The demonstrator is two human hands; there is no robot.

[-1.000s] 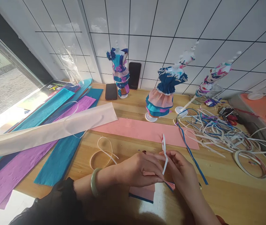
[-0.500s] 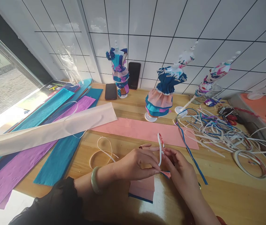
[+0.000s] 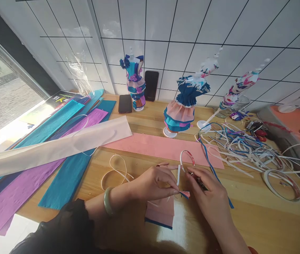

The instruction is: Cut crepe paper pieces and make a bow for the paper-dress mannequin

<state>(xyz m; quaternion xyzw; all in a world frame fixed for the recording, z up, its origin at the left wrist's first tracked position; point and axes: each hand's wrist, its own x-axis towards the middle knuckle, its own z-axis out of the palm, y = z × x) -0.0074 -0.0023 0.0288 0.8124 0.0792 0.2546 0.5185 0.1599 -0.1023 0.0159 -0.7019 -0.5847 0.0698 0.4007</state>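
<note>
Between the thumb and fingers of my left hand (image 3: 156,183), a small pleated bundle of pink crepe paper (image 3: 185,194) with a blue edge is pinched. A strip of white tape (image 3: 178,174) stands up from near my left fingertips. My right hand (image 3: 210,192) grips the lower edge of a tape roll (image 3: 190,154), thin and white with a red-patterned inside. Something dark shows partly under my right palm; I cannot make out what. Below my left hand lies a flat pink paper piece (image 3: 160,215) with a blue border.
Behind my hands lies a long pink strip (image 3: 150,144). Purple, teal and cream crepe papers (image 3: 104,132) overlap at left. Small dressed mannequins (image 3: 180,113) and two phones (image 3: 125,103) stand or lie at the back. Tangled ribbon scraps (image 3: 234,144) and another tape roll (image 3: 282,185) lie at right.
The tape roll has turned to show more of its ring and moved right with my right hand, away from my left fingertips. My left hand has barely moved.
</note>
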